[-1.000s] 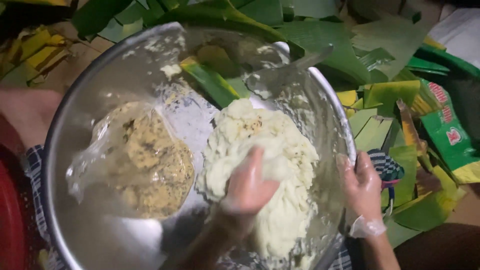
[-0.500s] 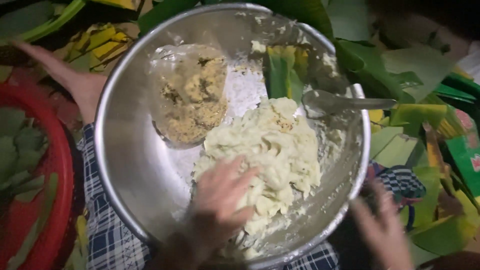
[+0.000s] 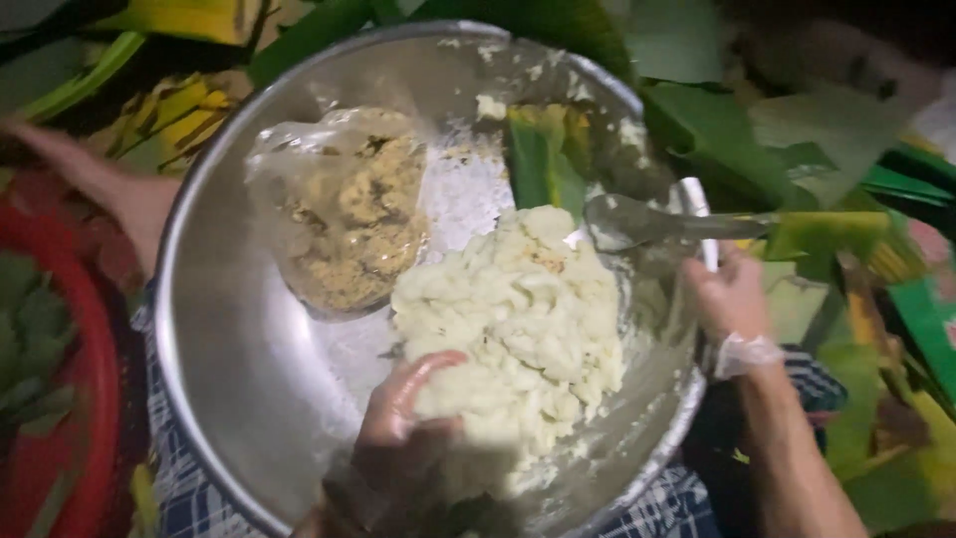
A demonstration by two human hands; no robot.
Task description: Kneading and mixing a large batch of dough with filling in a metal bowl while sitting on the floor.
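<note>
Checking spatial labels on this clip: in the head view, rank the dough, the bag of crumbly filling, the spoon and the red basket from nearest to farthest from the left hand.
From the left hand, at the bowl's near edge:
1. Dough: touching it, bowl centre-right.
2. Bag of filling: upper left in the bowl.
3. Spoon and red basket: too close to call; the spoon lies at the far right rim, the basket outside on the left.

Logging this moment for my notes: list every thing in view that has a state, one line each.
Left hand: pressed into the dough, fingers curled.
Right hand: gripping the bowl's rim.
Dough: soft white lumpy mass, heaped in the bowl.
Plastic bag: open, holding crumbly yellow filling.
Steel bowl: upright, smeared.
Spoon: lying on the rim.
Leaf strip: inside the bowl.
</note>
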